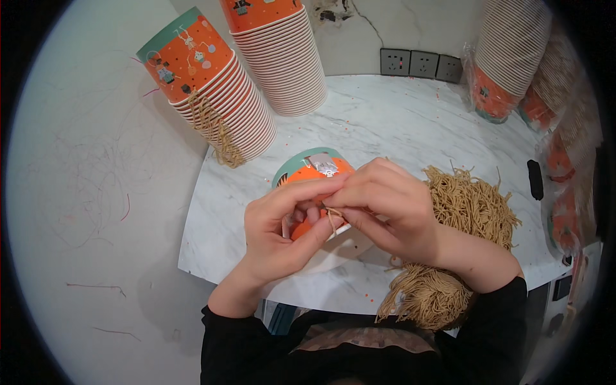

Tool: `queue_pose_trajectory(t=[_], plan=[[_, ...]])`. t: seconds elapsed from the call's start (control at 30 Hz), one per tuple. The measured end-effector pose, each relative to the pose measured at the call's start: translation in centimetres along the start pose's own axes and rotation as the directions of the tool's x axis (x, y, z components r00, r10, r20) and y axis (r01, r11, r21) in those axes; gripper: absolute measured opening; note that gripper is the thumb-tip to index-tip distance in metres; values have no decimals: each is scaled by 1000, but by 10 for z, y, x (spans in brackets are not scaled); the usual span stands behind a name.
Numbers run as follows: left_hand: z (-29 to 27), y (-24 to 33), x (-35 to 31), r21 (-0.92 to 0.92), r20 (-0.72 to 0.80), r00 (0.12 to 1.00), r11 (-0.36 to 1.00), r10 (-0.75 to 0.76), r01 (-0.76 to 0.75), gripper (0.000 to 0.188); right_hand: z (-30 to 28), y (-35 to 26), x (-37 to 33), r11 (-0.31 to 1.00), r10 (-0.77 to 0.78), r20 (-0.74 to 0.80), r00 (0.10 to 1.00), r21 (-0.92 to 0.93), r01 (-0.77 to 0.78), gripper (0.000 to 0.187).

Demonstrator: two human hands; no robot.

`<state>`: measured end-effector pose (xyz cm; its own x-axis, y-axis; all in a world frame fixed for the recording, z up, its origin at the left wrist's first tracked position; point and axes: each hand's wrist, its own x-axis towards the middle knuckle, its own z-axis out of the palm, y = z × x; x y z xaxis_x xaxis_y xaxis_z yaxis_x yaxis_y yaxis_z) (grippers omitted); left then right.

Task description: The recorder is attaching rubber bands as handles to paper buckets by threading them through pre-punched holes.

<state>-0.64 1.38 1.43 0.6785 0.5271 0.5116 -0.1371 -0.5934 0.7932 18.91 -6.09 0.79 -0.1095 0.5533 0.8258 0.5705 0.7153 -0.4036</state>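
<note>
Paper bucket [299,170], orange and green; mid-table [378,128], between both hands.
Left hand [277,226] gripping bucket; right hand [390,204] pinching tan cord [332,220] at its near side. Bucket likely light, dentable: hold by rim. Cord probably soft, limp: pinch close to end.

The one view looks from the person's head, steeply down and forward over the table [378,125], close enough that the left hand [273,221] and right hand [391,208] fill its middle. It takes in the shirt [385,366] near, sockets [420,64] far, a wall [90,192] left and bagged cups [510,58] right; its fisheye rim darkens.
</note>
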Motion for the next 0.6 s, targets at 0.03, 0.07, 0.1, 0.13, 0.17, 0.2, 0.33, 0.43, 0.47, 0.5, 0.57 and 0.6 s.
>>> queue_pose_trajectory(t=[0.03, 0.07, 0.1, 0.13, 0.17, 0.2, 0.33, 0.43, 0.47, 0.5, 0.57, 0.6], plan=[[2, -2, 0, -34, -20, 1000, 999, 9, -9, 40, -1, -1, 1, 1000, 19, 4, 1000, 25, -19, 18], [5, -4, 1, -36, -19, 1000, 999, 10, -10, 40, -2, -2, 2, 998, 37, 8, 999, 50, -38, 18], [9, -4, 1, -114, -81, 997, 993, -13, 4, 37, -1, -2, 2, 998, 35, 7, 999, 52, -35, 18], [10, -4, 1, -192, -142, 989, 981, -41, 13, 35, -1, -3, 2, 997, 38, -5, 999, 61, -37, 18], [10, -4, 1, -190, -143, 989, 982, -40, 12, 35, 0, -4, 2, 997, 41, -18, 999, 70, -40, 18], [8, -6, 1, -180, -143, 989, 984, -18, -8, 32, 0, -4, 2, 997, 40, -17, 999, 70, -38, 18], [11, -6, 4, -126, -206, 975, 986, 86, -113, 30, 0, -4, 2, 999, 35, -44, 998, 20, -34, 18], [10, -10, 4, 54, -226, 941, 968, 252, -246, 28, -1, -4, 1, 998, 49, -51, 997, -23, -50, 18], [9, -10, 5, 54, -227, 941, 967, 253, -247, 28, -1, -4, 1, 997, 76, -44, 996, -29, -77, 17], [8, -11, 6, 96, -198, 939, 959, 281, -267, 28, -1, -4, 1, 997, 75, -44, 996, -30, -77, 17], [6, -11, 7, 137, -168, 936, 948, 309, -289, 27, -1, -3, 1, 997, 73, -54, 996, 8, -73, 16], [3, -11, 8, 170, -126, 937, 938, 326, -304, 27, -1, -2, 1, 997, 72, -54, 996, 7, -72, 16]])
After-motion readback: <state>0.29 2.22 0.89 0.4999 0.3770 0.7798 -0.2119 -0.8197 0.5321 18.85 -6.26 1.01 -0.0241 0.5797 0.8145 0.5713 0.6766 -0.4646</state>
